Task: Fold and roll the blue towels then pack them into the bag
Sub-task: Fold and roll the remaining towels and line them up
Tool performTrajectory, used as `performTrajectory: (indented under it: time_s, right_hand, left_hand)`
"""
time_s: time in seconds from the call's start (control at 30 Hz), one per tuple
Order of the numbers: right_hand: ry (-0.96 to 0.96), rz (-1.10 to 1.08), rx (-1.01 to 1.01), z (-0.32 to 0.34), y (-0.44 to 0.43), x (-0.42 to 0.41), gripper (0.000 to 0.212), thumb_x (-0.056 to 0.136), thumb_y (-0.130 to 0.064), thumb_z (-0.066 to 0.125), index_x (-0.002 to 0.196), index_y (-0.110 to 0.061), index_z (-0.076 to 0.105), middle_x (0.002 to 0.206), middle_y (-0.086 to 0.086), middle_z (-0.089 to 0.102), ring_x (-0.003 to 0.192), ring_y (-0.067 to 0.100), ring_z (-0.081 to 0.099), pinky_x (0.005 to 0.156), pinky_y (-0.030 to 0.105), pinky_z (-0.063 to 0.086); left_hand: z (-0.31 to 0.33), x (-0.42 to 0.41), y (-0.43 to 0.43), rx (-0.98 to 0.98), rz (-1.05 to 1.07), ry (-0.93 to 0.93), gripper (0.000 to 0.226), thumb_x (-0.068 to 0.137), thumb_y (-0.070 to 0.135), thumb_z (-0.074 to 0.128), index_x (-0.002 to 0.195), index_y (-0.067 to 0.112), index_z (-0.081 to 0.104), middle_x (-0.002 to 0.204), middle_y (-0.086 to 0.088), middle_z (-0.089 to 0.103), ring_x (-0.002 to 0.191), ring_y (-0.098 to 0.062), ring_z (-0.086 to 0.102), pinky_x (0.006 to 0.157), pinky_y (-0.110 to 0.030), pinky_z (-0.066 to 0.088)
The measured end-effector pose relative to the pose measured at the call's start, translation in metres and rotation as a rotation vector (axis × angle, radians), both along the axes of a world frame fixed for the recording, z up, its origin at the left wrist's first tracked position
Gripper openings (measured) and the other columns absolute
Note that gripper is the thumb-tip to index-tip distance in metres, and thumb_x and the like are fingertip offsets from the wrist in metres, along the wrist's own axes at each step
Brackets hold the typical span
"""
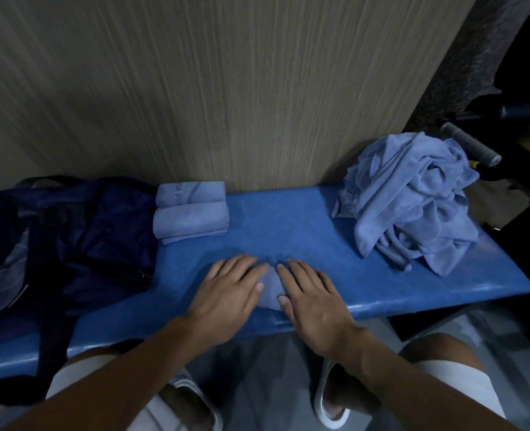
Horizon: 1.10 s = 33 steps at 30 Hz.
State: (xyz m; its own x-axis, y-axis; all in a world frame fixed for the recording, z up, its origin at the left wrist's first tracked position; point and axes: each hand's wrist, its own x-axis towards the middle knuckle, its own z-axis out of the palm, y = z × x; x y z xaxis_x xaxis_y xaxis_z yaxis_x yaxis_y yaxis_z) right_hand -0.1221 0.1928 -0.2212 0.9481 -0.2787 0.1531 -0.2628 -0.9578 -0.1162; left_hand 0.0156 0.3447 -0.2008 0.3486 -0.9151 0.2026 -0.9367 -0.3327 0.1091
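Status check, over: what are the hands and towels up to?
Left hand, right hand flat on one towel. Two rolled towels beside bag, pile unfolded. Nothing blocking.

The left hand and the right hand cover most of the towel, so only a bit shows between them. At nine o'clock the bag runs off the picture's edge and hides that end of the counter. The letters on the far rolled towel are too small to read.

Bag left, rolled towels beside it (touching), towel heap right.
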Motion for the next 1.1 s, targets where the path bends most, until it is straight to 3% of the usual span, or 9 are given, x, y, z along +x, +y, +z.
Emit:
performTrajectory:
  time_s: [0.13, 0.27, 0.4, 0.47, 0.53, 0.67, 0.77, 0.9, 1.1]
  right_hand:
    - [-0.051, -0.169, 0.168, 0.003, 0.006, -0.001, 0.061, 0.095, -0.055, 0.015, 0.143, -0.027, 0.043, 0.145, 0.003, 0.046, 0.134, 0.023, 0.042, 0.105, 0.042, 0.035]
    - [0.028, -0.358, 0.218, 0.008, 0.006, -0.001, 0.084, 0.080, -0.068, 0.005, 0.145, -0.026, 0.036, 0.138, -0.002, 0.048, 0.127, 0.022, 0.041, 0.102, 0.042, 0.030]
    - [0.063, -0.406, 0.408, 0.014, 0.001, 0.003, 0.090, 0.073, -0.077, 0.017, 0.144, -0.025, 0.033, 0.135, -0.004, 0.047, 0.128, 0.018, 0.037, 0.101, 0.037, 0.025]
    - [0.044, -0.415, 0.503, 0.014, -0.002, 0.005, 0.073, 0.084, -0.068, 0.044, 0.142, -0.023, 0.038, 0.133, -0.002, 0.047, 0.128, 0.019, 0.038, 0.102, 0.037, 0.024]
    - [-0.024, -0.385, 0.628, 0.017, -0.003, 0.007, 0.063, 0.088, -0.050, 0.060, 0.139, -0.020, 0.042, 0.128, 0.000, 0.047, 0.123, 0.021, 0.044, 0.102, 0.030, 0.029]
    - [-0.198, -0.359, 0.858, 0.024, 0.000, 0.012, 0.051, 0.089, -0.021, 0.068, 0.135, -0.011, 0.047, 0.119, -0.002, 0.041, 0.107, 0.011, 0.046, 0.084, 0.001, 0.028]
    - [-0.272, -0.385, 0.913, 0.023, 0.001, 0.022, 0.046, 0.089, -0.012, 0.067, 0.132, -0.011, 0.051, 0.119, 0.000, 0.045, 0.106, 0.011, 0.047, 0.090, 0.012, 0.032]
    - [-0.362, -0.398, 0.981, 0.024, 0.008, 0.049, 0.040, 0.089, -0.012, 0.066, 0.127, -0.009, 0.053, 0.120, 0.007, 0.054, 0.107, 0.017, 0.053, 0.094, 0.027, 0.044]
    - [-0.380, -0.431, 1.094, 0.029, 0.032, 0.104, 0.042, 0.091, -0.016, 0.064, 0.128, -0.006, 0.048, 0.117, 0.009, 0.058, 0.106, 0.022, 0.057, 0.094, 0.036, 0.048]
  left_hand:
    - [-0.014, -0.001, -0.001, 0.094, 0.012, -0.039, 0.056, 0.101, 0.038, 0.022, 0.151, 0.016, 0.032, 0.150, -0.004, 0.042, 0.137, -0.023, 0.040, 0.108, -0.040, 0.036]
    - [-0.012, -0.001, 0.005, 0.116, -0.004, -0.060, 0.057, 0.099, 0.042, 0.025, 0.150, 0.017, 0.033, 0.148, -0.004, 0.043, 0.135, -0.023, 0.042, 0.106, -0.041, 0.039]
    - [-0.009, 0.006, 0.003, -0.069, 0.179, 0.439, 0.071, 0.084, 0.061, 0.038, 0.144, 0.025, 0.041, 0.143, 0.006, 0.041, 0.133, -0.014, 0.038, 0.109, -0.032, 0.034]
    - [-0.007, 0.011, 0.001, -0.208, 0.350, 0.703, 0.071, 0.081, 0.058, 0.056, 0.141, 0.020, 0.046, 0.139, 0.004, 0.045, 0.129, -0.013, 0.041, 0.110, -0.029, 0.034]
    - [-0.006, 0.020, 0.002, -0.168, 0.411, 0.750, 0.074, 0.078, 0.056, 0.065, 0.139, 0.019, 0.047, 0.137, 0.003, 0.048, 0.129, -0.014, 0.042, 0.110, -0.030, 0.035]
    - [0.003, 0.032, 0.010, -0.076, 0.399, 0.834, 0.073, 0.053, 0.072, 0.060, 0.110, 0.025, 0.057, 0.111, 0.005, 0.056, 0.105, -0.011, 0.053, 0.089, -0.029, 0.048]
    - [0.007, 0.033, 0.016, -0.128, 0.393, 0.978, 0.064, 0.054, 0.060, 0.073, 0.098, 0.021, 0.048, 0.097, -0.003, 0.057, 0.080, -0.009, 0.054, 0.067, -0.028, 0.049]
    - [0.019, 0.037, 0.020, -0.378, 0.506, 1.188, 0.051, 0.078, 0.026, 0.081, 0.113, 0.025, 0.043, 0.103, -0.008, 0.060, 0.086, -0.015, 0.060, 0.075, -0.035, 0.054]
    - [0.021, 0.064, 0.038, -0.601, 0.683, 1.228, 0.042, 0.084, 0.023, 0.075, 0.114, 0.022, 0.046, 0.109, -0.004, 0.064, 0.094, -0.016, 0.065, 0.074, -0.031, 0.054]
